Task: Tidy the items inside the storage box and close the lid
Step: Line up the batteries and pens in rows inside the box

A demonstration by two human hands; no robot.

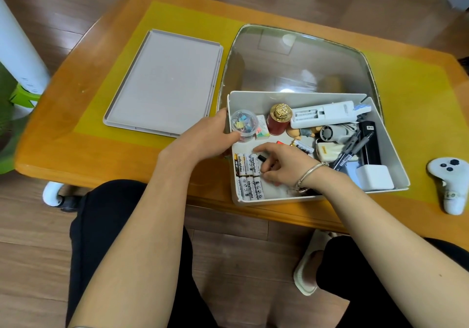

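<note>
An open white storage box [396, 155] stands at the table's near edge, full of small items. Its flat grey lid [165, 84] lies apart on the table to the left. My left hand [210, 134] grips the box's left wall, thumb inside near a clear cup of coloured clips [244, 122]. My right hand [281, 162] is inside the box, fingers curled over white batteries [247, 175] lined up in the near-left corner; a black-tipped battery [261, 158] sits at the fingertips. A red bottle with gold cap [279, 119], pens [352, 150] and a white cube [374, 176] lie further right.
A white controller [448, 183] lies on the table to the right of the box. A glass panel [299, 58] is set in the wooden table behind the box. A white and green stand [17, 73] is at the far left. My legs are under the table's edge.
</note>
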